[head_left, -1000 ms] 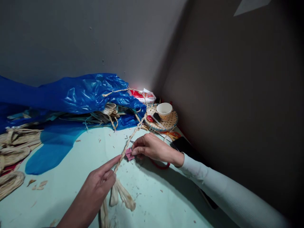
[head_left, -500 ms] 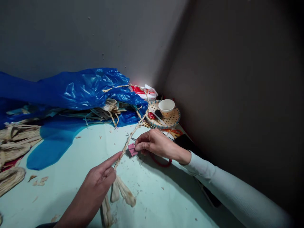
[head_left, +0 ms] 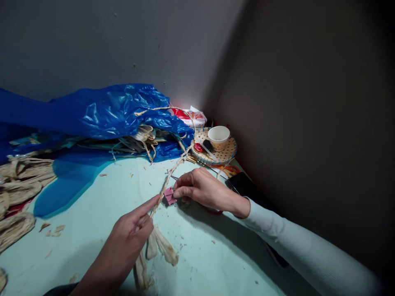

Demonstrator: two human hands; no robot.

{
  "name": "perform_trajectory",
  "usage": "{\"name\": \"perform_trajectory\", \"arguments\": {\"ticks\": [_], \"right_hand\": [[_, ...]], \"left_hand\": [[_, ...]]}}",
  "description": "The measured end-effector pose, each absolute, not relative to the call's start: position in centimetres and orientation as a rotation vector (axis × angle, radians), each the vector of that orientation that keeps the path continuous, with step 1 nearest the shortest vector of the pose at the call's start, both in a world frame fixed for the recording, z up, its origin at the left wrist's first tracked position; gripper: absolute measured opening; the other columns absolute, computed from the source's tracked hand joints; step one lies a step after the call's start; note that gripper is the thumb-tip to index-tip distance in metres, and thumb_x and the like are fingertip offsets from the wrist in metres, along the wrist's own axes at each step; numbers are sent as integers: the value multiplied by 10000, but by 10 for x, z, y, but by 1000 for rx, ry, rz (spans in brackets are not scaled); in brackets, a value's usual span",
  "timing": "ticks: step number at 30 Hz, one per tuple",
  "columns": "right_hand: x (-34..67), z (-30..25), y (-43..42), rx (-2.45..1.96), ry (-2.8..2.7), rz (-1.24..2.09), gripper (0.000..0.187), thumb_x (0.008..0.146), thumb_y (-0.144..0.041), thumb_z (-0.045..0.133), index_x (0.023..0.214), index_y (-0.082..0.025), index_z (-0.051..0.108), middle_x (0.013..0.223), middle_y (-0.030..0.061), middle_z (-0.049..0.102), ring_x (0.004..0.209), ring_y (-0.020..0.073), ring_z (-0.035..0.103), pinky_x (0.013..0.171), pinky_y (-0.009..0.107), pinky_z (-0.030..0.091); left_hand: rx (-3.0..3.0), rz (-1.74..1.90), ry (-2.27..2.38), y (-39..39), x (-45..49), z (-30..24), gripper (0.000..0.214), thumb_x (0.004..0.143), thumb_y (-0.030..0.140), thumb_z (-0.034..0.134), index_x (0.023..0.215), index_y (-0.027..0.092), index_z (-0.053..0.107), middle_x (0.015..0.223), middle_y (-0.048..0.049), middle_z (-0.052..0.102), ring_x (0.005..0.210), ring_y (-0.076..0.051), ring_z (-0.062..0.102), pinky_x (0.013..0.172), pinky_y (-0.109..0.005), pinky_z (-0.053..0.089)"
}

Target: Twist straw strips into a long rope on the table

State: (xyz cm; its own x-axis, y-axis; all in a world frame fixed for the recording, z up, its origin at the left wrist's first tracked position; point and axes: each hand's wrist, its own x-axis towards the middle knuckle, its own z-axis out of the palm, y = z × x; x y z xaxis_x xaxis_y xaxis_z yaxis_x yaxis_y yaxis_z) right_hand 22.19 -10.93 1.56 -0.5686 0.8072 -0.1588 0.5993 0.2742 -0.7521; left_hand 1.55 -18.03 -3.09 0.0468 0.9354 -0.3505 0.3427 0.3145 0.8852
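A twisted cord of pale dried plant fibre (head_left: 168, 176) runs slantwise over the table, its loose flat strands (head_left: 165, 246) spreading below my hand. My left hand (head_left: 131, 230) is closed round the cord's lower part, index finger stretched along it. Between thumb and fingertips, my right hand (head_left: 200, 189) pinches a small pink clip (head_left: 170, 196), right beside the cord. I cannot tell whether the clip touches the cord. Under my right hand lie scissors, mostly hidden; a blade tip (head_left: 174, 178) and a bit of red handle (head_left: 215, 211) show.
Behind, a blue plastic bag (head_left: 114, 109) holds dried strips. Bundled fibres (head_left: 21, 189) lie at the left. A woven tray (head_left: 228, 155) bears a paper cup (head_left: 219, 137). A black phone (head_left: 242, 183) lies right of my hand; scraps dot the pale green tabletop (head_left: 101, 222).
My right hand has brought the pink clip slightly left, closer to the cord. My left hand keeps its hold on the cord. The whole view has shifted a little.
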Motion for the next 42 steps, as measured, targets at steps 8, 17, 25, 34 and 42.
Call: {"name": "perform_trajectory", "arguments": {"ticks": [8, 17, 25, 34, 42], "right_hand": [[221, 19, -113, -1327, -2327, 1121, 170, 891, -250, 651, 853, -134, 768, 608, -3, 650, 581, 109, 544, 572, 217, 349], [218, 14, -118, -1282, -2327, 1123, 274, 918, -334, 607, 803, -123, 737, 598, -12, 630, 556, 90, 530, 550, 209, 336], [215, 12, -122, -1308, -2326, 1026, 311, 898, -404, 603, 785, -143, 727, 582, -27, 599, 550, 83, 471, 520, 221, 292], [212, -11, -109, -1322, -2001, 1250, 244, 828, -330, 674, 993, -152, 650, 829, 15, 677, 715, 133, 580, 586, 219, 375], [197, 2, -94, -1247, -2081, 979, 210, 878, -308, 660, 1023, -156, 677, 782, 7, 689, 673, 135, 567, 624, 242, 364]], "left_hand": [[1308, 622, 1485, -180, 13, -36, 677, 688, 281, 559, 1361, 228, 600, 582, 46, 656, 558, -171, 589, 543, -228, 495], [1441, 635, 1504, -186, 19, -27, 638, 752, 260, 483, 1382, 228, 575, 518, 71, 560, 532, -151, 555, 554, -218, 475], [1388, 635, 1507, -183, 19, -33, 576, 733, 272, 502, 1289, 227, 648, 523, 69, 490, 532, -162, 520, 556, -244, 438], [1230, 659, 1390, -177, 9, -55, 252, 746, 371, 539, 922, 204, 609, 536, 105, 304, 487, -120, 301, 479, -235, 233], [1141, 737, 1372, -161, 15, -52, 325, 748, 530, 569, 757, 207, 600, 573, 66, 447, 517, -134, 362, 492, -243, 239]]}}
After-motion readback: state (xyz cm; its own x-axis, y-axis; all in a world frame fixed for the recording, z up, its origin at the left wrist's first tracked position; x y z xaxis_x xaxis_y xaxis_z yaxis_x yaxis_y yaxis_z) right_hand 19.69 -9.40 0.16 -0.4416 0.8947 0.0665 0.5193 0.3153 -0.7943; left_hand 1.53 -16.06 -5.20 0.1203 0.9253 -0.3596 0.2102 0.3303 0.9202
